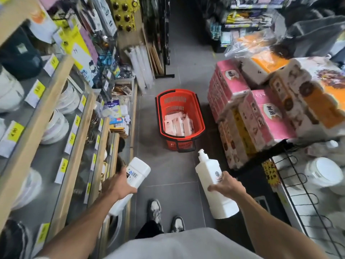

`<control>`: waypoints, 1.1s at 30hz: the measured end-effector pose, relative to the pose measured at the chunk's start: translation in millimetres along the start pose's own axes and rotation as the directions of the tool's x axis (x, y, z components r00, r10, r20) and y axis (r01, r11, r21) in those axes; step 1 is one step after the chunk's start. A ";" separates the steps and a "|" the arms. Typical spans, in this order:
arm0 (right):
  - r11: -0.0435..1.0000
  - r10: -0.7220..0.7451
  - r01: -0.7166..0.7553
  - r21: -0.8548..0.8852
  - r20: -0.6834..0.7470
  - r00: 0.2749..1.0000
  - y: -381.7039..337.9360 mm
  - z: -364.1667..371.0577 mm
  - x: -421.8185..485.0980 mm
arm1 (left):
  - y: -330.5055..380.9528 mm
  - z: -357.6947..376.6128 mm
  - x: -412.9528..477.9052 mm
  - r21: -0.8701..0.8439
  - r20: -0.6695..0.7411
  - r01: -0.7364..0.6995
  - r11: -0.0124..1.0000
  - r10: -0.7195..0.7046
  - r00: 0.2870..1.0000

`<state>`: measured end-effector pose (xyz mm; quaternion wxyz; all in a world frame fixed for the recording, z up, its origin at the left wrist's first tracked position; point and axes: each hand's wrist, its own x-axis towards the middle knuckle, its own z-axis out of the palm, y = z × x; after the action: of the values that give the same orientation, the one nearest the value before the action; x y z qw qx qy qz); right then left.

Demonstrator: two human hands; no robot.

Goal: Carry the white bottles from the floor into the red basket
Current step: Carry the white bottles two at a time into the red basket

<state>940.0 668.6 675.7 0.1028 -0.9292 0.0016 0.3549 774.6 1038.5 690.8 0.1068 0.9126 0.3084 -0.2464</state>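
Two white bottles are off the floor, one in each hand. The left hand (119, 181) has its fingers wrapped around a bottle with a barcode label (133, 177), held base-forward, its far end pointing up the aisle. The right hand (226, 185) grips a pump bottle (211, 181) around its middle, pump head toward the basket and base toward the body.

Ahead, on the grey tiled floor (168, 174), stands the red basket (180, 116) — well apart from both hands, between the wooden shelves (61, 101) on the left and the stacked pink paper packs (242, 109) on the right. Pale packages lie inside it; they look like more white bottles, though blur makes that uncertain. Its black handle is folded down at the near end.

Below, two sneakers (164, 215) show on the tiles — the left one ahead of the right.
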 end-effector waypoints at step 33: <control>0.999 0.031 -0.029 0.032 -0.072 0.997 -167.8 -145.6 200.2 | 97.7 -169.0 288.0 -0.031 -0.025 -0.153 0.988 0.152 0.988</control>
<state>1198.5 818.8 681.3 0.1119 -0.9397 0.0249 0.3223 1097.8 1167.1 691.1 0.1368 0.9343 0.2429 -0.2221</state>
